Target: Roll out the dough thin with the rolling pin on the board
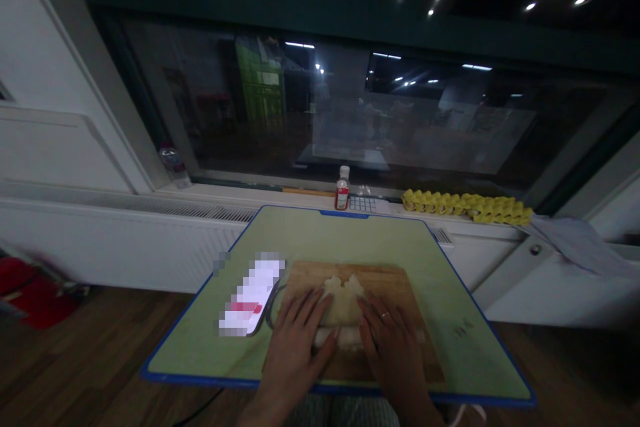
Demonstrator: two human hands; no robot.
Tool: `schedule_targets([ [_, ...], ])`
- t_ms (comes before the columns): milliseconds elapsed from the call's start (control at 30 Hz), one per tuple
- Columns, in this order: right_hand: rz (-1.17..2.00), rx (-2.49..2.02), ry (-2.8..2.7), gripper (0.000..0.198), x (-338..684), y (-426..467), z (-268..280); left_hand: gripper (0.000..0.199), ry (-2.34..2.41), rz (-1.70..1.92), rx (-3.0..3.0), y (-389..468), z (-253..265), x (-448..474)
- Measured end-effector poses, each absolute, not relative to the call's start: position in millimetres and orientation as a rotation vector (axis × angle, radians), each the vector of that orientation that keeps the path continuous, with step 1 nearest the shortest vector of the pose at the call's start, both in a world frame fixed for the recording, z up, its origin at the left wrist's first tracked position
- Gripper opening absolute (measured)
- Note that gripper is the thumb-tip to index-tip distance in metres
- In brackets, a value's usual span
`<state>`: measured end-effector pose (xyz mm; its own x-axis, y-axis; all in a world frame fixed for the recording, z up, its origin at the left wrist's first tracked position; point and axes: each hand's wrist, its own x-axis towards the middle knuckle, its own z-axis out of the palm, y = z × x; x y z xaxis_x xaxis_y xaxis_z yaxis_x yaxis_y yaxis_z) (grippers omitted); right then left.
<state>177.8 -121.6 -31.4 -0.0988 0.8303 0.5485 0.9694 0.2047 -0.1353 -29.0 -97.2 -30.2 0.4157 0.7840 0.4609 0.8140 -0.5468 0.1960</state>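
A flattened sheet of pale dough (pixel 344 306) with a ragged far edge lies on a wooden cutting board (pixel 400 280). Along its near side runs a whitish roll (pixel 345 336); whether it is rolled dough or a pin I cannot tell. My left hand (pixel 300 334) rests palm down at the left end of the roll, fingers stretched out and apart. At the right end lies my right hand (pixel 393 337), also flat with fingers extended and a ring on one finger. Both hands cover the roll's ends.
A green table (pixel 480 354) with a blue rim carries the board and a lit phone (pixel 255 294) on the left. Behind, the windowsill holds a small red-labelled bottle (pixel 343 190), yellow egg trays (pixel 465 206) and a clear bottle (pixel 174 164). A red bucket (pixel 35 294) stands at floor left.
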Motion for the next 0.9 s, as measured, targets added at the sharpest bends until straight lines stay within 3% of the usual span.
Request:
schedule_targets([
  [900,-0.151,-1.786,-2.016,0.041,163.3,-72.9,-23.2,0.041,-1.680,-0.716,-2.360,-75.9,-16.9,2.4],
])
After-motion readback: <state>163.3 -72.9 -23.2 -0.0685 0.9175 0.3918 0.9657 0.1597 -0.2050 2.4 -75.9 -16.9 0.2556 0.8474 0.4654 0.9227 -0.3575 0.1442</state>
